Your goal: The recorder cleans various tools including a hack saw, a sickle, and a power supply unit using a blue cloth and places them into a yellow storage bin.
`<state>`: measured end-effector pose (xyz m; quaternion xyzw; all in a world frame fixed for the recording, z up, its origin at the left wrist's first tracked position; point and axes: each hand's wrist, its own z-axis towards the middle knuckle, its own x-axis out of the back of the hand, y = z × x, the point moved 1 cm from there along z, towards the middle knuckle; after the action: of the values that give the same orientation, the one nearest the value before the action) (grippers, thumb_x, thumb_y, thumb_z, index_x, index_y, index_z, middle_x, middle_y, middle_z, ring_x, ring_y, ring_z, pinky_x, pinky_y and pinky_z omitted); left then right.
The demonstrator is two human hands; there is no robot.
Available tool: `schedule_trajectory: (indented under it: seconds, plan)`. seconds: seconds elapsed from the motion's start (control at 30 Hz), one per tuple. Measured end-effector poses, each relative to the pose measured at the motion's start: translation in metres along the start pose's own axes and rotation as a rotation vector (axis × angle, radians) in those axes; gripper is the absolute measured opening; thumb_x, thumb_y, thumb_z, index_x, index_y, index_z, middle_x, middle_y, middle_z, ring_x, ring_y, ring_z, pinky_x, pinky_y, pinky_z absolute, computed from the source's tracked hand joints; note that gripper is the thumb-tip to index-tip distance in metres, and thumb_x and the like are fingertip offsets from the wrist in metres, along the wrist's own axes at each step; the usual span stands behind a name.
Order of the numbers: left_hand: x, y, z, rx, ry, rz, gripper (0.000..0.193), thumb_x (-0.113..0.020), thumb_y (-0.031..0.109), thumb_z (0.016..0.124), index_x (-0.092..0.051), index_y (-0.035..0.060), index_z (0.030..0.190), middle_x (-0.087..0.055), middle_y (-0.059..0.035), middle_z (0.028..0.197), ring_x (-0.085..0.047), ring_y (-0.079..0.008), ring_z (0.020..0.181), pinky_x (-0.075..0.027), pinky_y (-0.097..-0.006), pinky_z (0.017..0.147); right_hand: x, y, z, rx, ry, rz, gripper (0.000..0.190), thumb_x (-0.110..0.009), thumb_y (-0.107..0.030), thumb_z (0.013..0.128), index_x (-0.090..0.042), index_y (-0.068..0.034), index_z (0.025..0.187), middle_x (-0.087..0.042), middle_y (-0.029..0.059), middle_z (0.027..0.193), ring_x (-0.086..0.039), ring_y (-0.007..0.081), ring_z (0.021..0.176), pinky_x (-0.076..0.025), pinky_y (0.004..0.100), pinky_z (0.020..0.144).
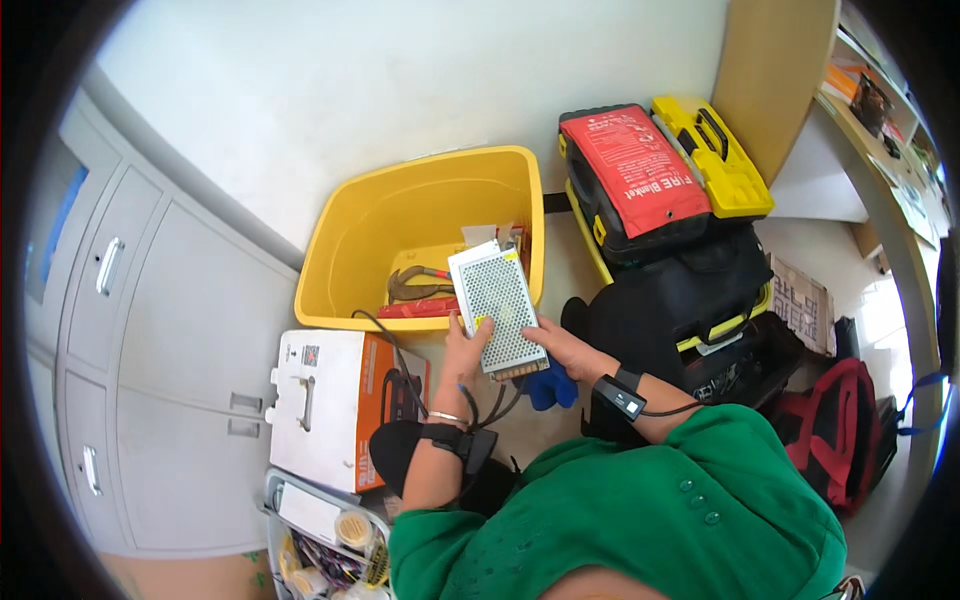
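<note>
A switching power supply (496, 304) in a perforated metal case is held up between my two hands, over the near rim of a yellow plastic bin (352, 217). My left hand (466, 346) grips its lower left edge, the thumb on the perforated face. On the right edge lies the thumb of my right hand (559, 346), its other fingers underneath. A terminal strip (519, 371) runs along the end nearest me, and dark cables hang close below it. Inside the bin lie a claw-shaped metal tool (416, 289) and a red object (420, 308), partly hidden by the power supply.
Left of me stand a white and orange carton (322, 405) and a grey crate (274, 480) of mixed items. Grey cabinets (195, 300) line the left. On the right are stacked tool cases with a red fire blanket pouch (637, 169), a yellow case (739, 180) and a red-black bag (829, 435).
</note>
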<state>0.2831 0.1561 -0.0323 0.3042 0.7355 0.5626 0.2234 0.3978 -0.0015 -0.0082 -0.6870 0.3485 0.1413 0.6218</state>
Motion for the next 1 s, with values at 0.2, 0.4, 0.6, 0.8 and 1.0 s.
schedule_trajectory:
  seconds: [0.2, 0.4, 0.6, 0.8, 1.0]
  plan:
    - [-0.027, 0.024, -0.015, 0.013, -0.217, -0.476, 0.048, -0.057, 0.018, 0.087, -0.038, 0.0035, 0.128, -0.053, -0.0104, 0.117, -0.056, -0.0223, 0.102, -0.049, -0.0350, 0.084, 0.007, -0.006, -0.001, 0.035, 0.104, -0.144, 0.041, -0.039, -0.031, 0.097, -0.046, 0.001, 0.122, -0.056, 0.0074, 0.112, -0.053, 0.0133, 0.100, -0.042, 0.0275, 0.088]
    - [-0.023, 0.019, -0.030, 0.173, -0.207, -0.854, 0.043, -0.055, 0.023, 0.086, -0.046, 0.0021, 0.122, -0.058, -0.0117, 0.111, -0.059, -0.0250, 0.098, -0.050, -0.0389, 0.084, 0.005, -0.040, -0.016, 0.392, 0.441, -0.339, 0.032, -0.040, -0.027, 0.097, -0.054, -0.003, 0.114, -0.058, 0.0046, 0.097, -0.054, 0.0126, 0.092, -0.043, 0.0303, 0.084]
    - [-0.023, 0.003, -0.052, 0.228, -0.246, -0.942, 0.047, -0.054, 0.031, 0.085, -0.048, 0.0026, 0.121, -0.058, -0.0126, 0.114, -0.059, -0.0264, 0.100, -0.049, -0.0393, 0.087, -0.065, -0.063, -0.027, 0.884, -0.030, -1.364, 0.035, -0.057, -0.011, 0.080, -0.057, -0.010, 0.115, -0.054, 0.0125, 0.112, -0.048, 0.0314, 0.104, -0.038, 0.0408, 0.093]
    - [-0.030, 0.002, -0.057, 0.275, -0.242, -0.985, 0.049, -0.052, 0.033, 0.085, -0.044, 0.0052, 0.125, -0.057, -0.0120, 0.115, -0.056, -0.0279, 0.105, -0.043, -0.0449, 0.093, -0.044, -0.072, 0.036, 0.871, 0.060, -1.619, 0.021, -0.057, -0.017, 0.081, -0.060, -0.014, 0.102, -0.055, 0.0104, 0.112, -0.046, 0.0319, 0.106, -0.039, 0.0406, 0.090]
    - [-0.035, 0.002, -0.051, 0.265, -0.241, -0.996, 0.049, -0.053, 0.035, 0.085, -0.046, 0.0060, 0.123, -0.058, -0.0105, 0.114, -0.057, -0.0268, 0.102, -0.045, -0.0426, 0.090, -0.035, -0.085, 0.107, 0.688, 0.234, -1.736, 0.014, -0.054, -0.015, 0.081, -0.059, -0.010, 0.094, -0.060, 0.0085, 0.094, -0.051, 0.0300, 0.094, -0.043, 0.0401, 0.081]
